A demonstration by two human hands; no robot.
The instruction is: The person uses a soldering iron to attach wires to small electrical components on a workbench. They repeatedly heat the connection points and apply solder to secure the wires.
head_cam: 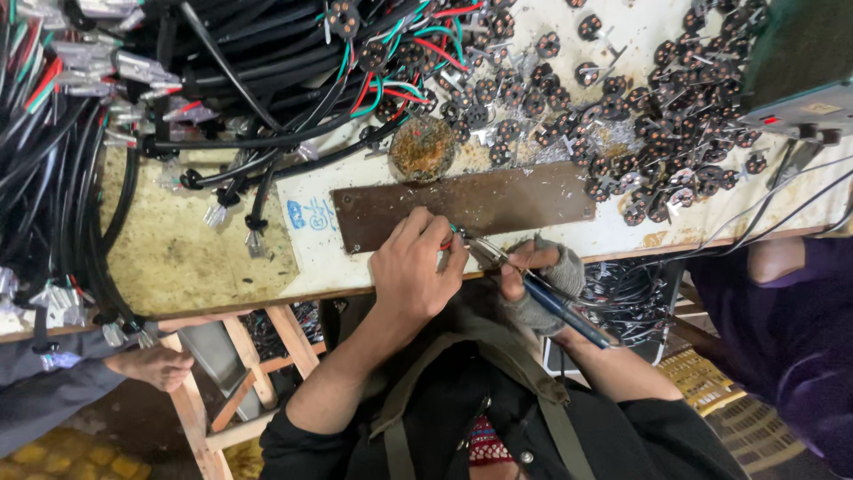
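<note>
Left hand curling over the near edge of the worktop, bare fingers bunched together and pinching the ends of thin red and green wires. Right hand, wearing a grey fingerless glove, closing around the blue handle of a soldering iron, thumb and fingers wrapped tight. Iron tip pointing left and touching, or very nearly touching, the wire ends at the left fingertips; too small to tell which.

Both hands resting just near of a long brown metal plate lying flat across the pale worktop. Sitting just beyond the plate's far edge, a small round dish crusted with brownish residue. Spreading across the far right, a scatter of small round black plugs with copper pins showing. Piling up on the far left, a heavy tangle of black cables with red, green and white leads spilling out toward the dish. Hanging off the left side, more black cables ending in clear-sleeved metal tips.

Showing at the near left, another person's hand in a grey sleeve, below the worktop beside the wooden frame. Sitting at the right edge, a second person in a dark purple sleeve.
</note>
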